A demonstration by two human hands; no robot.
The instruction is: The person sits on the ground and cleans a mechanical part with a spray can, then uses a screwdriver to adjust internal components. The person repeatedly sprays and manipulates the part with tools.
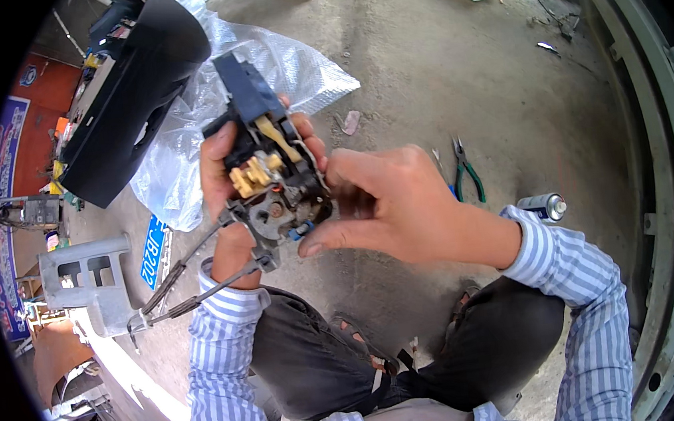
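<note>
My left hand (219, 166) grips a black door-lock mechanism (268, 160) from behind, holding it upright over my knees. The mechanism has yellow plastic levers, a metal latch plate and a small blue clip at its lower edge. Two thin cables (191, 283) hang from its bottom toward the lower left. My right hand (385, 206) comes in from the right, thumb and fingertips pinched against the mechanism's lower right side near the blue clip.
Clear plastic wrap (277, 71) and a black trim panel (130, 92) lie on the concrete floor behind. A grey plastic panel (87, 284) sits at left. Green-handled pliers (466, 171) and a spray can (543, 207) lie at right, beside a car body frame (671, 181).
</note>
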